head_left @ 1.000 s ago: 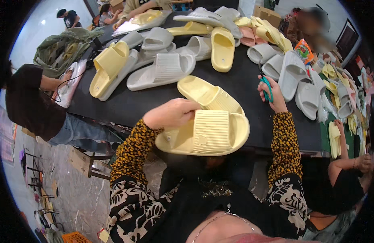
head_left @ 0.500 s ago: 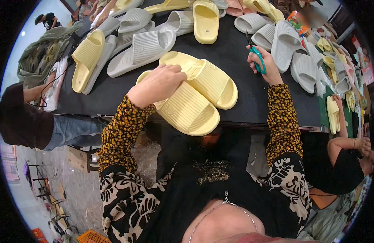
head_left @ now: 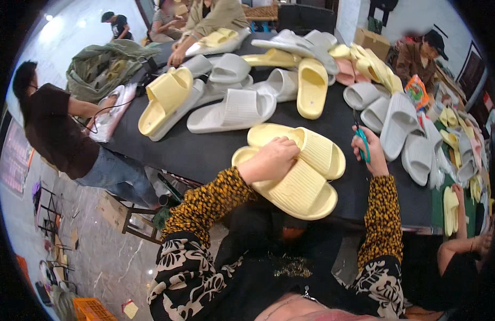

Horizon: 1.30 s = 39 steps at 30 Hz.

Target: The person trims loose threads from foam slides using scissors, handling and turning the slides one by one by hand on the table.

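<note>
A pair of ribbed yellow slide sandals lies side by side at the front edge of the black table, toes toward me and to the right. My left hand is closed on the nearer yellow sandal, gripping the strap edge at its opening. Beside it, touching, is the farther yellow sandal. The near sandal's toe reaches over the table edge. Off to the right, my right hand is closed round the teal handles of scissors, whose dark blades point away from me.
Grey sandals and a single yellow sandal lie across the black table. More grey sandals crowd the right. A co-worker stands at left; another person's hand is at far right beside a yellow sandal.
My view has tilted up, bringing the far side of the table and more people into sight. Both hands keep their hold on the yellow sandal and the scissors.
</note>
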Each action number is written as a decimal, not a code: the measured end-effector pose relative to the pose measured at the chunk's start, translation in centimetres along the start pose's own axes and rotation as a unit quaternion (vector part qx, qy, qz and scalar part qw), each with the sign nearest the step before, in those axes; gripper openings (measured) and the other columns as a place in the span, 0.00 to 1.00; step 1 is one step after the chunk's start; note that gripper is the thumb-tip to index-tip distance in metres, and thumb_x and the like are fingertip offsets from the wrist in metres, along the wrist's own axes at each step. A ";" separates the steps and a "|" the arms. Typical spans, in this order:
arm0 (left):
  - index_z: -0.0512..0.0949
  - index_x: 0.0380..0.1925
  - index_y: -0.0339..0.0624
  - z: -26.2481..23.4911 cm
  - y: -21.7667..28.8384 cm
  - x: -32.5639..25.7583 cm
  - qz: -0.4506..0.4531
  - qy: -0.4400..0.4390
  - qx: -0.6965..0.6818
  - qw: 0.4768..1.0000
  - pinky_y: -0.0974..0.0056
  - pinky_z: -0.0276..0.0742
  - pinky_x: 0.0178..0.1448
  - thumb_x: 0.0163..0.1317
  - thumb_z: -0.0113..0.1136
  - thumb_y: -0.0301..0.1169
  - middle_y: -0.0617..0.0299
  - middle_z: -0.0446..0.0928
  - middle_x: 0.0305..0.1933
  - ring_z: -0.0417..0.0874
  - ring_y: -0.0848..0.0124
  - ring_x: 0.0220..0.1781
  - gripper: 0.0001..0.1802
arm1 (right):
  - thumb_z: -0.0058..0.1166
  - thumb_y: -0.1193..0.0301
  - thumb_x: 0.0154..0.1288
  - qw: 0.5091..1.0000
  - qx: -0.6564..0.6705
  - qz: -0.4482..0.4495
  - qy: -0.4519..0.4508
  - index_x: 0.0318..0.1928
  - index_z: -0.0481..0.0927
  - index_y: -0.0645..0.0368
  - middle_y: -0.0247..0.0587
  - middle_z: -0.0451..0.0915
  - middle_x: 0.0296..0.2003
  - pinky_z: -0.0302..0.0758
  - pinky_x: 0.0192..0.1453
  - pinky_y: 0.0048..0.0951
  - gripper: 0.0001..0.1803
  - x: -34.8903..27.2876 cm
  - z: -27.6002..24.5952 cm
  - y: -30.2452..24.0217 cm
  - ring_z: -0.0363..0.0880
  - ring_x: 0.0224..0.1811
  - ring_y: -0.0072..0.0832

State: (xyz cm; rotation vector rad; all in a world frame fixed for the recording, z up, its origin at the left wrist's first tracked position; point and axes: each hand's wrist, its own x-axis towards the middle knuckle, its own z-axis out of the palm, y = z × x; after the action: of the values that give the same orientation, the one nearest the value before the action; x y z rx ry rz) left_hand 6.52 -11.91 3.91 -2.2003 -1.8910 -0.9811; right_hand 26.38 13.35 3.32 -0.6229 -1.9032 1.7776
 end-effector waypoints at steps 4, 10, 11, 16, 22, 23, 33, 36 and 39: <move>0.71 0.23 0.36 -1.7 1.5 0.9 -0.073 0.070 -0.004 0.995 0.55 0.71 0.42 0.52 0.60 0.26 0.52 0.73 0.29 0.75 0.53 0.37 0.08 | 0.55 0.67 0.63 0.998 0.022 -0.017 0.048 0.56 0.70 0.60 0.31 0.75 0.28 0.65 0.19 0.16 0.22 0.2 0.3 -0.3 0.71 0.21 0.14; 0.70 0.23 0.36 -1.5 1.5 2.1 -0.124 0.178 0.016 0.976 0.54 0.71 0.39 0.53 0.62 0.27 0.51 0.73 0.29 0.74 0.51 0.35 0.10 | 0.55 0.65 0.64 0.995 0.063 -0.043 0.068 0.54 0.72 0.59 0.30 0.75 0.26 0.65 0.20 0.17 0.20 0.4 0.1 -0.5 0.72 0.21 0.14; 0.70 0.23 0.35 -1.3 1.4 2.5 -0.146 0.183 0.021 0.972 0.54 0.71 0.40 0.53 0.62 0.28 0.51 0.73 0.29 0.75 0.52 0.36 0.10 | 0.56 0.64 0.63 0.996 0.051 -0.036 0.070 0.54 0.72 0.59 0.30 0.75 0.26 0.65 0.20 0.17 0.21 0.4 0.1 -0.6 0.72 0.22 0.15; 0.70 0.26 0.35 0.3 0.1 3.2 -0.190 0.192 0.021 0.962 0.54 0.71 0.41 0.55 0.60 0.29 0.49 0.74 0.30 0.75 0.52 0.38 0.10 | 0.56 0.67 0.61 0.997 0.054 -0.026 0.050 0.54 0.71 0.60 0.31 0.75 0.27 0.65 0.20 0.16 0.22 0.2 0.5 -0.7 0.72 0.22 0.15; 0.73 0.43 0.35 -0.9 1.8 2.6 -0.168 0.080 0.044 0.982 0.54 0.74 0.39 0.60 0.57 0.32 0.50 0.77 0.29 0.79 0.52 0.34 0.15 | 0.57 0.68 0.59 0.995 0.084 -0.025 0.040 0.54 0.71 0.63 0.33 0.75 0.27 0.68 0.18 0.17 0.23 0.3 0.2 -0.3 0.73 0.21 0.16; 0.73 0.43 0.35 -1.7 2.6 2.8 -0.167 0.077 0.042 0.982 0.54 0.74 0.39 0.60 0.57 0.32 0.50 0.77 0.29 0.79 0.52 0.34 0.15 | 0.57 0.68 0.59 0.995 0.085 -0.027 0.039 0.54 0.71 0.63 0.33 0.75 0.27 0.68 0.18 0.17 0.23 0.3 0.1 -0.3 0.73 0.21 0.16; 0.57 0.65 0.33 -16.0 12.2 5.9 0.085 0.100 -0.473 0.871 0.65 0.71 0.56 0.65 0.55 0.40 0.47 0.74 0.52 0.76 0.69 0.48 0.34 | 0.56 0.69 0.59 0.996 0.074 -0.021 0.038 0.54 0.70 0.64 0.33 0.75 0.28 0.67 0.19 0.17 0.23 0.3 0.1 -0.6 0.71 0.21 0.16; 0.53 0.67 0.32 -17.0 13.5 6.7 0.192 0.166 -0.491 0.834 0.62 0.77 0.50 0.61 0.53 0.47 0.41 0.76 0.51 0.80 0.64 0.44 0.42 | 0.55 0.70 0.60 0.996 0.074 -0.027 0.042 0.54 0.70 0.64 0.33 0.74 0.28 0.66 0.18 0.17 0.22 0.5 0.2 -0.6 0.71 0.21 0.16; 0.54 0.67 0.32 -16.8 12.2 6.5 0.181 0.183 -0.482 0.837 0.62 0.77 0.50 0.60 0.53 0.48 0.41 0.75 0.51 0.80 0.64 0.44 0.42 | 0.55 0.70 0.60 0.996 0.078 -0.020 0.049 0.53 0.70 0.64 0.33 0.74 0.28 0.66 0.18 0.17 0.21 0.6 -0.2 -0.3 0.71 0.21 0.16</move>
State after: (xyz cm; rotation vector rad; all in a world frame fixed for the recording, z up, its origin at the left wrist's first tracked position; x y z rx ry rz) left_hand 10.96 -16.78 24.68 -2.3295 -0.7799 -2.3897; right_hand 26.02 13.82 3.62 -0.6016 -1.6821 1.8143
